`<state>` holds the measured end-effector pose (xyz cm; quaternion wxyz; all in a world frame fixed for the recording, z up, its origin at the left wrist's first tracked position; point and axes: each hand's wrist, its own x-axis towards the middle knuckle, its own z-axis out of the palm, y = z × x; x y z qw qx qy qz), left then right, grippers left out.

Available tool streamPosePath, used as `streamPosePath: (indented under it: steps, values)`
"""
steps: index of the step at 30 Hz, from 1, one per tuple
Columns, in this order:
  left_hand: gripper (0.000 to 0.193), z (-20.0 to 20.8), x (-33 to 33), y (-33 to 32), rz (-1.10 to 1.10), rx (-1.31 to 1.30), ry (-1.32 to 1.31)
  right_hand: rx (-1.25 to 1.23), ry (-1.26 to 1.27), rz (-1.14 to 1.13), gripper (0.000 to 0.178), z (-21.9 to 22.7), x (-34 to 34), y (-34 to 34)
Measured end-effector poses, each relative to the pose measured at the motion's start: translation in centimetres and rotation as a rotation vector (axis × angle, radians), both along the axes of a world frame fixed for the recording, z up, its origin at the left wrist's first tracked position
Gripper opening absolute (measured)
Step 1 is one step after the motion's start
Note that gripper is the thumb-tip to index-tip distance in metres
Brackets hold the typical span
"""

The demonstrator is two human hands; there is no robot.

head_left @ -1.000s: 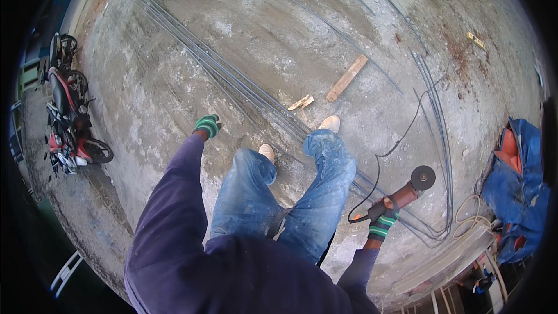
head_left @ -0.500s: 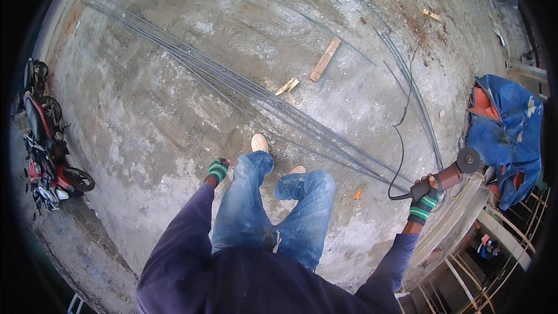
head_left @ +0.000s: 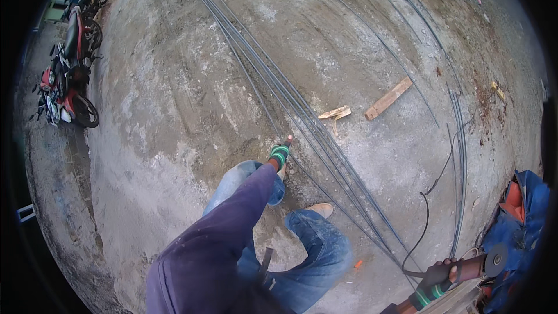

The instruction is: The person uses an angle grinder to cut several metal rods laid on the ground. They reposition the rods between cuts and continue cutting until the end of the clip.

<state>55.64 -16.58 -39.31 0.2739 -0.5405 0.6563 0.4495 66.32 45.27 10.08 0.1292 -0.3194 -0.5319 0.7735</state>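
The angle grinder (head_left: 469,268) is at the lower right, its dark round disc (head_left: 496,259) pointing away from the body, near the blue tarp (head_left: 532,197). The right hand (head_left: 439,280), in a green-striped glove with bare fingertips, grips it around its rear part. A black cord (head_left: 428,212) loops from the grinder's rear end and runs up across the rough ground (head_left: 174,110).

The left hand (head_left: 280,152), gloved alike, reaches forward in front of the left knee, over the line of a thin rod beside a bundle of long metal rods (head_left: 299,104). Whether it touches the rod, or is open or closed, I cannot tell. The bundle slants from the upper left toward the grinder.

Beyond the bundle lie a broken piece of wood (head_left: 335,111) and, just beside it, a short plank (head_left: 388,99). Motorcycles (head_left: 72,70) stand at the far left.
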Motion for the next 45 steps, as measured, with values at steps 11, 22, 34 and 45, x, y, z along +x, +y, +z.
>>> streamPosePath:
  steps: [11,22,34,45]
  values:
    - [0.134,-6.5,-3.5,0.3,0.546,1.061,0.451,-0.008,0.228,-0.009,0.050,-15.0,-3.9,-1.6]
    - [0.144,-6.3,-9.1,6.8,0.936,1.127,0.754,0.016,0.378,0.098,0.054,-18.3,-6.5,-2.7]
    - [0.146,-4.0,-19.0,11.9,0.769,1.154,0.745,0.277,0.369,-0.049,0.047,-11.5,-2.9,-4.3]
    - [0.125,2.0,-32.9,18.6,0.426,1.268,0.776,0.339,0.312,-0.003,0.045,1.1,-6.8,-7.0]
